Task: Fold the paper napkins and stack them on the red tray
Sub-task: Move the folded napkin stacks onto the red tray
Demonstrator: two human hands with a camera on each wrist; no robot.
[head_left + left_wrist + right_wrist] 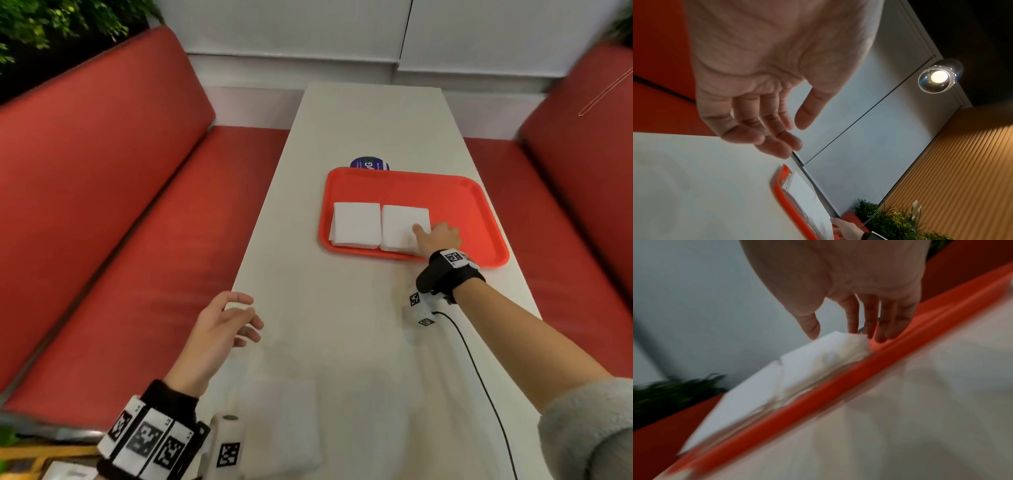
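Observation:
The red tray (462, 212) lies on the white table (342, 308), right of middle. Two stacks of folded white napkins sit side by side in its near-left part: a left stack (356, 224) and a right stack (400, 226). My right hand (431, 233) is at the right stack's right edge. In the right wrist view its thumb tip touches the top napkin (818, 360) and straight fingers (885, 331) point down onto the tray floor beside it. My left hand (236, 318) hovers over the table's left edge, fingers relaxed and empty. A flat white napkin (281, 421) lies near me.
Red padded benches (120, 240) run along both sides of the table. A round blue sticker (370, 163) shows just behind the tray. A black cable (479, 377) trails from my right wrist over the table. A white wall closes the far end.

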